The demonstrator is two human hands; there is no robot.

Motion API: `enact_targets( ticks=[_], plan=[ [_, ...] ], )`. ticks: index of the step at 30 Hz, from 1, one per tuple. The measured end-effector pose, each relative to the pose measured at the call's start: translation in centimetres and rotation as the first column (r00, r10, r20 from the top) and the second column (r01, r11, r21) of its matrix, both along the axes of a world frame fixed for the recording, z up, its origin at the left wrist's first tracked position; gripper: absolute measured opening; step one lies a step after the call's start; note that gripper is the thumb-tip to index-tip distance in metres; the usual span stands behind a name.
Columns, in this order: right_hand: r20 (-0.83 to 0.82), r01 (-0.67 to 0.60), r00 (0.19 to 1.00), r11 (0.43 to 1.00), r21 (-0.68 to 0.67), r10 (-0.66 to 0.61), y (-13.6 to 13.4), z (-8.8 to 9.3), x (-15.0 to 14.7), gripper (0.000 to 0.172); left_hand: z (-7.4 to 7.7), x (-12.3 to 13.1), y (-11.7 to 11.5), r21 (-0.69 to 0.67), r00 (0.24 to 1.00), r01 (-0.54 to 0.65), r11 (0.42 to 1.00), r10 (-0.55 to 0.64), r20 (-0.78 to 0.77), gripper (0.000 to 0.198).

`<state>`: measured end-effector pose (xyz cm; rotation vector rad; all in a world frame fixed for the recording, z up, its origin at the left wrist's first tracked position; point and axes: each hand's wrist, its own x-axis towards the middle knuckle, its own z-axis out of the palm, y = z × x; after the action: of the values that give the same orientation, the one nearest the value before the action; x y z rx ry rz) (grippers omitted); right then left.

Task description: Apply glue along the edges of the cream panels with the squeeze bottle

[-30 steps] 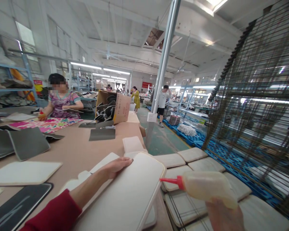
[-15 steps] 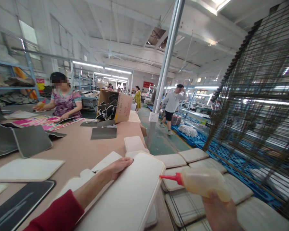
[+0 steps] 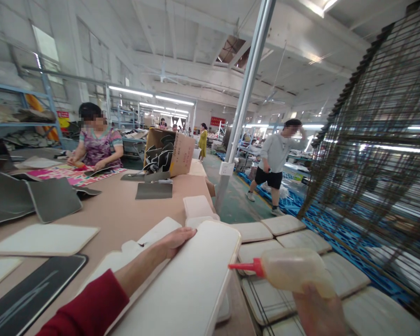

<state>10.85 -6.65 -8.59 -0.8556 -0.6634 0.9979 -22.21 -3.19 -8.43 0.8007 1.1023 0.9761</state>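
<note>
My left hand (image 3: 177, 240) grips the far left edge of a long white panel (image 3: 182, 280) with rounded corners, fingers lying over its rim. In my right hand (image 3: 318, 305) is a translucent squeeze bottle (image 3: 290, 268) of yellowish liquid, held on its side. Its red nozzle points left, with the tip at the panel's right edge; whether it touches I cannot tell. More white panels (image 3: 161, 231) lie under and behind my left arm on the brown table (image 3: 126, 205). A dark panel (image 3: 35, 294) with pale streaks rests at the left.
Stacks of white panels (image 3: 290, 226) stand at the right, beside blue pallets (image 3: 346, 242) and a tall wire rack (image 3: 374, 121). A carton (image 3: 182, 154) of grey pieces sits far down the table. One co-worker (image 3: 101, 144) works across it; another person (image 3: 275, 154) walks in the aisle.
The bottle's nozzle has moved slightly down along the panel's right edge. The walking person has come nearer. The seated-side co-worker's hand with a bottle has moved in over the colourful sheet.
</note>
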Motion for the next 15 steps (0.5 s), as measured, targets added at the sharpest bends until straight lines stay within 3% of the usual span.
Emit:
enact_targets(
  ticks=[9,15],
  plan=[
    [-0.022,-0.022,1.0,0.999,-0.026,0.021,-0.3,0.1,0.0,0.05,-0.1,0.1,0.3,-0.019,1.0,0.007,1.0,-0.007,-0.019,0.06],
    [0.067,-0.137,0.988,0.99,-0.026,0.139,-0.6,-1.3,1.3,0.046,-0.4,0.2,0.9,-0.016,1.0,0.007,1.0,-0.007,-0.015,0.05]
  ],
)
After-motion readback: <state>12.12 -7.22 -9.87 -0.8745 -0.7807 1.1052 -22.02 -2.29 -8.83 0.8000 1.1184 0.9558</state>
